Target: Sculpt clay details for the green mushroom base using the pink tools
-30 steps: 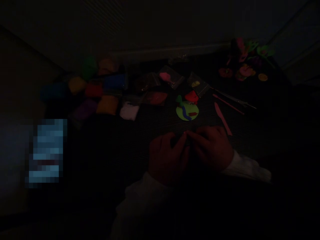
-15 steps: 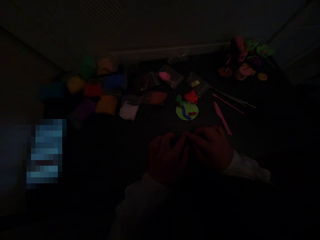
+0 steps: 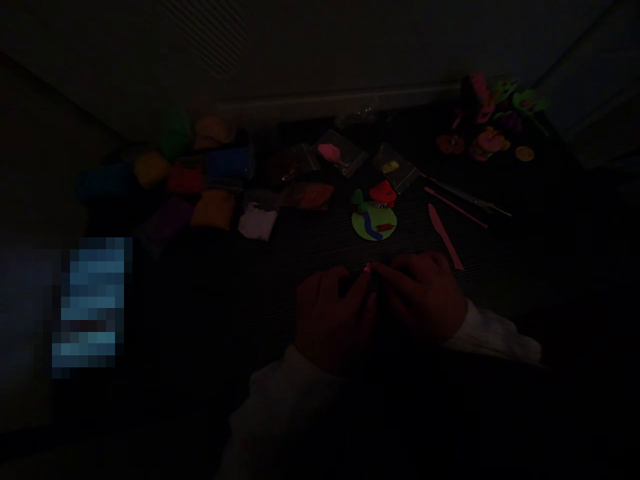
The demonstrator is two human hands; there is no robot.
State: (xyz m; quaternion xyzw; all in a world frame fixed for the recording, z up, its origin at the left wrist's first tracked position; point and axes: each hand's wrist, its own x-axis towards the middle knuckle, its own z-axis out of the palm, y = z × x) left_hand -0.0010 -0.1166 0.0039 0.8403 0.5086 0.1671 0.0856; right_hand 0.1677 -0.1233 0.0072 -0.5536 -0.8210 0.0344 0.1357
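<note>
My left hand (image 3: 333,319) and my right hand (image 3: 423,297) meet above the dark ribbed mat (image 3: 250,293). Their fingertips pinch a tiny pale pink bit of modelling clay (image 3: 369,267), mostly hidden by my fingers. Just beyond them lies a green clay disc (image 3: 374,223) with a blue strip and a red piece on it. A pink plastic clay knife (image 3: 444,237) lies just beyond my right hand, apart from it.
Several bagged clay lumps (image 3: 215,187) in many colours lie at the back left. Finished clay figures (image 3: 490,120) stand at the back right, below a wall. Thin modelling tools (image 3: 465,203) lie beside the knife. A pixelated blue patch (image 3: 90,307) covers the lower left.
The pale pink bit shows slightly more between my fingertips. My hands otherwise stay in nearly the same place, and the objects on the mat have not moved.
</note>
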